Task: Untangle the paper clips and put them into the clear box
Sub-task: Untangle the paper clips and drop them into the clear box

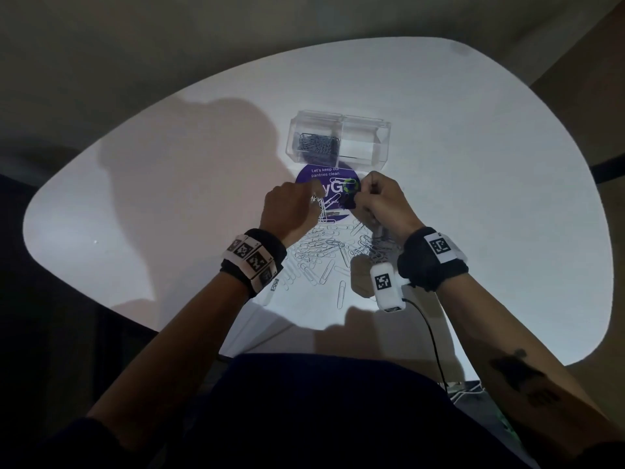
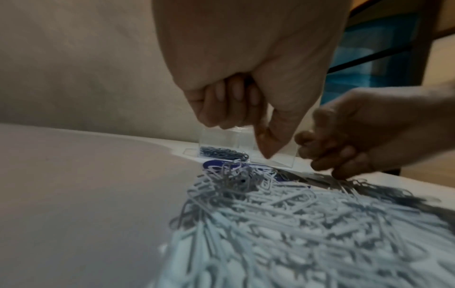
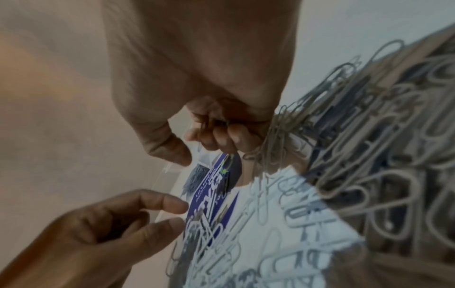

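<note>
1. Dozens of paper clips heaped just on the near side of the purple sticker — clear box just beyond it, some clips already in its left compartment.
2. Right hand curled round a dangling tangled chain; hanging long axis near vertical.
3. Left hand fingers bent, reaching a raised clump; grip unclear — nearer the filled compartment.

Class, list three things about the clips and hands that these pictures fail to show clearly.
1. Head view: what the left hand fingertips pinch, hidden by its back.
2. Right wrist view: the number of clips in the right hand, tangled and blurred.
3. Left wrist view: the box rim, behind fingers.
</note>
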`<state>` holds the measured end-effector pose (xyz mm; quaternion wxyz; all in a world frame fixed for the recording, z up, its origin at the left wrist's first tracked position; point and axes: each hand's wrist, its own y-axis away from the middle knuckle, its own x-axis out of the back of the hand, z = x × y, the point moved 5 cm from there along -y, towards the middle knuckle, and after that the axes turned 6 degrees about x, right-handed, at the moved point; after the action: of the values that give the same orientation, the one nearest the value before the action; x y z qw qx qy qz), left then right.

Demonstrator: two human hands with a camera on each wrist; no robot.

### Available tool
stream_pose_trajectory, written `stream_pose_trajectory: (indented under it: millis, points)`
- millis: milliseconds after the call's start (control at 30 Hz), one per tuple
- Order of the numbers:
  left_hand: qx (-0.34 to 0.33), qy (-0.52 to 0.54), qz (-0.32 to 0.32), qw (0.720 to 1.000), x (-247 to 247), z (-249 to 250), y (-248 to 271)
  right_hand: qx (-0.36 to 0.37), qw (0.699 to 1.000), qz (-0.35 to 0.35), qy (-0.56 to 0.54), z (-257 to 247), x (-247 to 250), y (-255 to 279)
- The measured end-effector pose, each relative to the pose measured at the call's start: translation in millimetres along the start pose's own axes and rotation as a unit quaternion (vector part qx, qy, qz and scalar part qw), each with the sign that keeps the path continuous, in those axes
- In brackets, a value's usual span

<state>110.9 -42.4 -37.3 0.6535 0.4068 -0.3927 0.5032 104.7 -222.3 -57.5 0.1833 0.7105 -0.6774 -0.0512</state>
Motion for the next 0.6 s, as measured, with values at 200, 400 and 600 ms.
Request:
stream_pose_trajectory:
  millis: [200, 400, 600]
  points:
    - [-0.042, -0.035, -0.035, 0.998, -14.8, 5.0, 9.5, 0.091, 0.984, 0.007, 0.154, -6.3, -5.2, -9.5]
    - [-0.017, -0.05, -0.04, 0.998, -14.2, -10.8, 14.6, 0.066, 0.989, 0.0, 0.131, -0.9, -2.4, -13.3]
    - [-0.006, -0.031, -0.03, 0.999, -6.4, -13.4, 15.6, 0.048, 0.991, 0.01, 0.125, 0.1, 0.7, -13.1]
